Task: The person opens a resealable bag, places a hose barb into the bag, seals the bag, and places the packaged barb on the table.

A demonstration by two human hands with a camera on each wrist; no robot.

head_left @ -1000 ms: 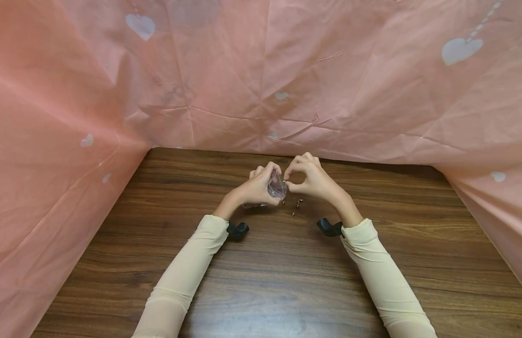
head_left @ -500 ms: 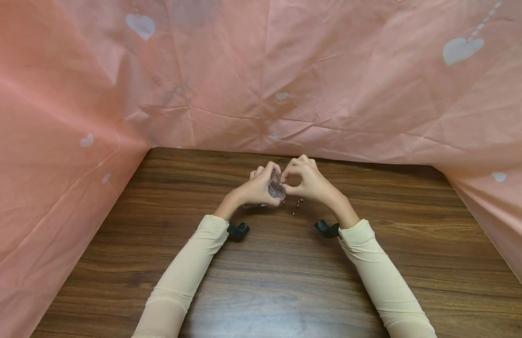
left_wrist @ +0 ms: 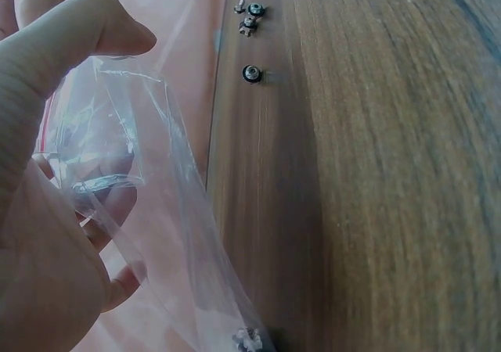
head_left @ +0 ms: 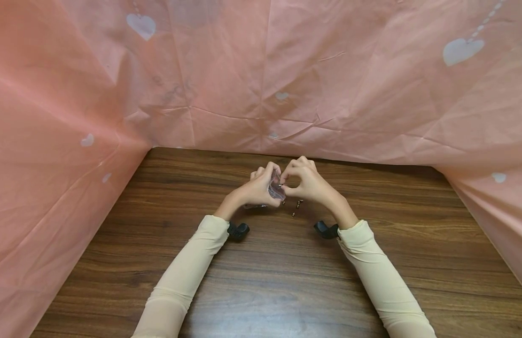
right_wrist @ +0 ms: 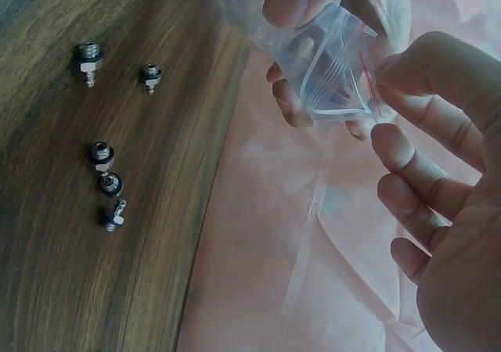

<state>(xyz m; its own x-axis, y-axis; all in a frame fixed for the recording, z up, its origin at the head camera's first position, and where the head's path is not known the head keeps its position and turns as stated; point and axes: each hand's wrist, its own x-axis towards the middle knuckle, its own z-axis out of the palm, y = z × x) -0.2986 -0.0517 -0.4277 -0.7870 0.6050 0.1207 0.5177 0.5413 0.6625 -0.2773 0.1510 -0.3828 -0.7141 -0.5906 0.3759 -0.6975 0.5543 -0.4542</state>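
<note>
My left hand (head_left: 256,189) grips a clear zip bag (right_wrist: 329,74) with red lines by its mouth, held gaping toward the right. In the left wrist view the bag's lower end hangs down to a metal piece (left_wrist: 248,339) inside it. Thumb and index finger of my right hand (head_left: 309,181) pinch a small metal fitting (head_left: 280,185) right at the bag's mouth. The right wrist view hides that fitting behind the fingertips. Several small threaded fittings (right_wrist: 90,61) with dark hex collars and barbed ends lie on the table below the hands.
The dark wood-grain table (head_left: 261,272) runs back to a pink cloth (head_left: 227,94) with white hearts, which also hangs at both sides. Black camera mounts (head_left: 238,231) sit at both wrists, low over the table.
My right hand has moved slightly left and down, carrying the pinched fitting from beside the bag's mouth into its opening. The left hand and bag stay almost still.
</note>
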